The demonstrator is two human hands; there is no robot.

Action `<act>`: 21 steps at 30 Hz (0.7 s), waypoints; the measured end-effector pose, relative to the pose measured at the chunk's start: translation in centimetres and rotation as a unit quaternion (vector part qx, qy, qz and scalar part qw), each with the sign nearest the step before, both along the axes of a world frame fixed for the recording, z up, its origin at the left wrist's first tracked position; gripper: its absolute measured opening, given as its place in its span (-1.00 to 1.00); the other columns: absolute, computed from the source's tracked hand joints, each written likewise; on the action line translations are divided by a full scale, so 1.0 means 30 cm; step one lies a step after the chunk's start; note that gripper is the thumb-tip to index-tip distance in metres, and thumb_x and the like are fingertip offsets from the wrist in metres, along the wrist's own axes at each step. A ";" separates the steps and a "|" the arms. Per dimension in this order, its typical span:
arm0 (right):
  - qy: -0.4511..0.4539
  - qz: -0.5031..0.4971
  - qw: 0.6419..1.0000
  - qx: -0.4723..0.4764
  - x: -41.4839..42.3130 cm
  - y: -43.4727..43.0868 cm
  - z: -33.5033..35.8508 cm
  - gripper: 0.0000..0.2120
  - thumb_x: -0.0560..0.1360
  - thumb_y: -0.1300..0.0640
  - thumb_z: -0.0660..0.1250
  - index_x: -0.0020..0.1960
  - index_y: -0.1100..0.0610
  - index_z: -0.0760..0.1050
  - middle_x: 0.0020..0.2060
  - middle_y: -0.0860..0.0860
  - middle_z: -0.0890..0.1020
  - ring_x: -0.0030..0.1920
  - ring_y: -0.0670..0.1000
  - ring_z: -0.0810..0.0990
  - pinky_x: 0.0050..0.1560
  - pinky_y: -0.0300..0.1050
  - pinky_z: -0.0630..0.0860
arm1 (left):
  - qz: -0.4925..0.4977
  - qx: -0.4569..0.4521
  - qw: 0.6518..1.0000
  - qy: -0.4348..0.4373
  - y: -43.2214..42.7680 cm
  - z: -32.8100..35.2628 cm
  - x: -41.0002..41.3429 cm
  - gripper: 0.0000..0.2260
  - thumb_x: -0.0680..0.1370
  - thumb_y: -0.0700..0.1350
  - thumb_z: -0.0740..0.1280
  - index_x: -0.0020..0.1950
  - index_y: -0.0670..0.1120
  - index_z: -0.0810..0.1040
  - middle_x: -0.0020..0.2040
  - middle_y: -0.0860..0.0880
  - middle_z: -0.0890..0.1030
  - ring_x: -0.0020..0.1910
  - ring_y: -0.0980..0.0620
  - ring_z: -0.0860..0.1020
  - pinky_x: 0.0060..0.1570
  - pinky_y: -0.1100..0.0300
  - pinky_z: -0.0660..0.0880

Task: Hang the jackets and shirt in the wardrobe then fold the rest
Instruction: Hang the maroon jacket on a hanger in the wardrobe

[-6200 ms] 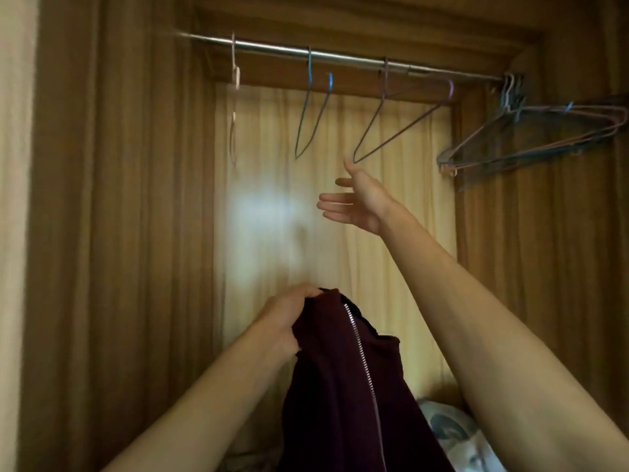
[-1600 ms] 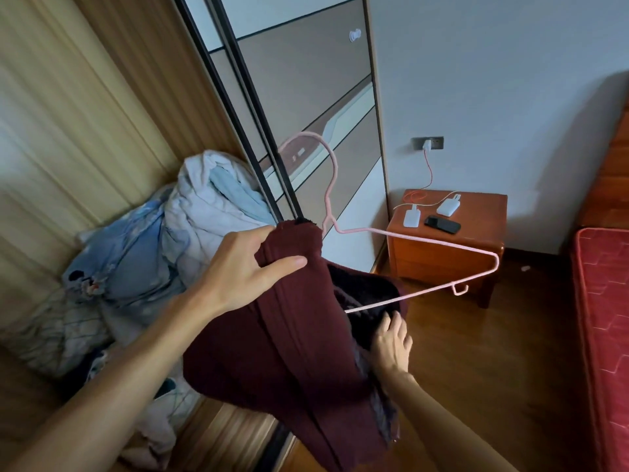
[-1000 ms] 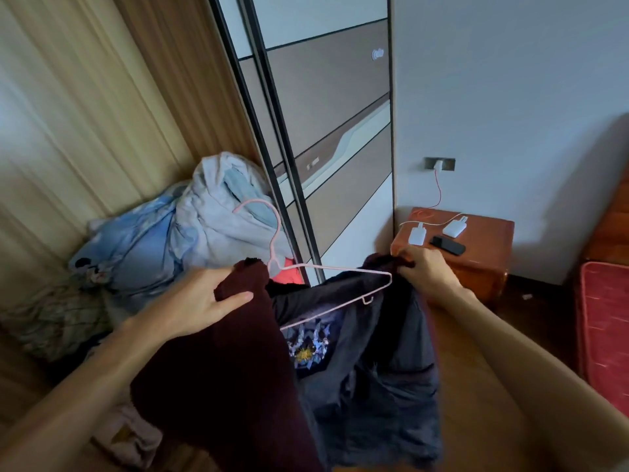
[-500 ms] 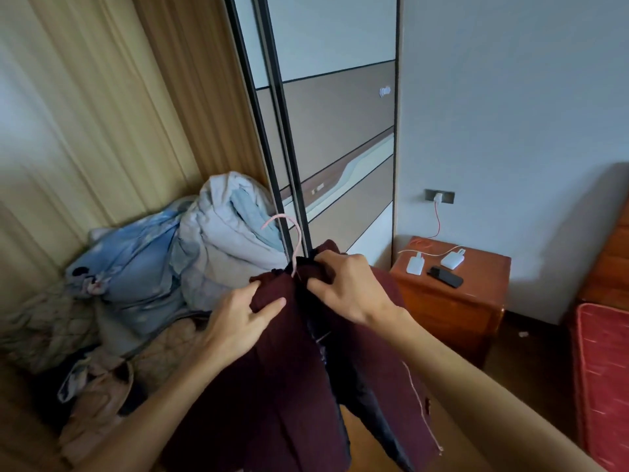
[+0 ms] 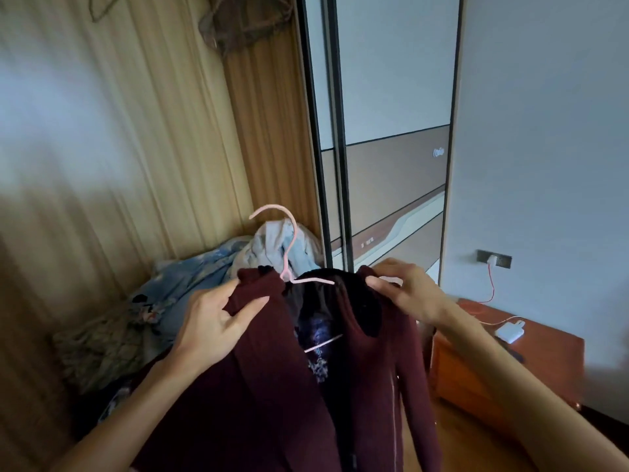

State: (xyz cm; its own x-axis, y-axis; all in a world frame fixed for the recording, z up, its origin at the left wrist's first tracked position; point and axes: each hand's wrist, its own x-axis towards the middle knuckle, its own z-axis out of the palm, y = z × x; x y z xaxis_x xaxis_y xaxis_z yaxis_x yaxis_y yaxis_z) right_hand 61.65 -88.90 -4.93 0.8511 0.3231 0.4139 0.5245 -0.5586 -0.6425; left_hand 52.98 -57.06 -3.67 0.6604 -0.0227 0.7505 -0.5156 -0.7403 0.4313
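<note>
The maroon jacket (image 5: 265, 386) hangs between the two hands, draped on a thin pink hanger (image 5: 289, 247) whose curved hook rises above the grip, midway between the hands; the cloth is dark wine-coloured with a fine ribbed texture on the shoulder, a pale zip line runs down the front panel below the right hand, and the open front shows a dark, smoother lining with a pale blurred print; a short piece of the hanger's lower bar crosses that opening. The left hand (image 5: 218, 321) pinches the left shoulder fold, thumb laid over the front and fingers tucked behind; the right hand (image 5: 405, 291) has its fingers curled over the right shoulder, pinching the cloth near the hanger's end, though whether it also touches the wire I cannot tell. Behind the left hand lies a soft rumpled pile of clothes (image 5: 211, 270), pale blue and grey, against wood-grain panelling; above and behind the right hand stands a glossy sliding door (image 5: 391, 165) with dark frames; below the right forearm sits a reddish wooden nightstand (image 5: 476, 379) carrying a white charger (image 5: 509, 332); a red cable (image 5: 492, 284) climbs to a wall socket (image 5: 493, 258).
</note>
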 end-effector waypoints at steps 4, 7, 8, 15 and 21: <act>-0.084 -0.063 0.992 0.066 0.023 0.247 0.079 -0.86 0.54 0.02 0.41 -0.11 0.04 0.69 -0.18 -0.04 0.66 -0.20 -0.07 0.56 -0.17 -0.26 0.39 | 0.038 0.004 0.999 0.035 0.101 0.026 0.029 -0.58 0.48 0.34 0.37 -0.03 -0.02 0.65 -0.38 -0.11 0.65 -0.55 -0.03 0.56 -0.51 0.05 0.49; -0.168 -0.051 0.978 0.117 -0.009 0.463 0.161 -0.86 0.53 0.12 0.41 -0.13 0.18 0.67 -0.19 0.04 0.62 -0.18 0.00 0.57 -0.14 -0.17 0.45 | 0.112 0.042 0.992 0.029 0.143 0.065 0.065 -0.51 0.47 0.27 0.42 -0.10 -0.19 0.65 -0.63 0.06 0.36 -0.65 0.15 0.38 -0.52 0.31 0.27; -0.206 -0.008 0.971 0.118 -0.019 0.529 0.189 -0.88 0.54 0.15 0.40 -0.11 0.19 0.66 -0.18 0.04 0.61 -0.16 -0.02 0.57 -0.10 -0.23 0.46 | 0.139 0.056 0.988 0.034 0.157 0.082 0.073 -0.57 0.47 0.19 0.48 -0.07 -0.22 0.66 -0.65 0.10 0.27 -0.66 0.19 0.35 -0.49 0.38 0.21; -0.091 0.280 0.949 0.116 0.019 0.700 0.320 -0.75 0.65 0.16 0.25 0.13 0.23 0.67 0.23 -0.04 0.63 0.26 -0.19 0.55 0.31 -0.26 0.43 | 0.164 -0.087 0.982 0.037 0.396 0.170 0.089 -0.48 0.45 0.11 0.50 0.27 -0.20 0.62 -0.56 -0.09 0.56 -0.61 0.14 0.49 -0.33 0.28 0.44; -0.078 0.097 0.991 -0.042 0.275 0.671 0.412 -0.63 0.48 -0.28 0.34 0.14 -0.08 0.62 0.10 -0.18 0.64 0.19 -0.19 0.54 0.32 0.00 0.44 | 0.131 -0.105 0.986 -0.016 0.575 0.302 0.127 -0.66 0.42 0.19 0.47 -0.07 -0.08 0.66 -0.43 -0.14 0.64 -0.47 -0.22 0.61 -0.20 -0.01 0.62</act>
State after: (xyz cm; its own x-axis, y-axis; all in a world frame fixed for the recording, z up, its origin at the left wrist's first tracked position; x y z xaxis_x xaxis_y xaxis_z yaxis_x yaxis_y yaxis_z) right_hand 69.89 -68.76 7.44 0.6969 0.5130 0.5012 0.7171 -0.4851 -0.5005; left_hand 56.79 -39.81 5.38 0.5981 0.3038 0.7416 -0.3348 -0.7460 0.5756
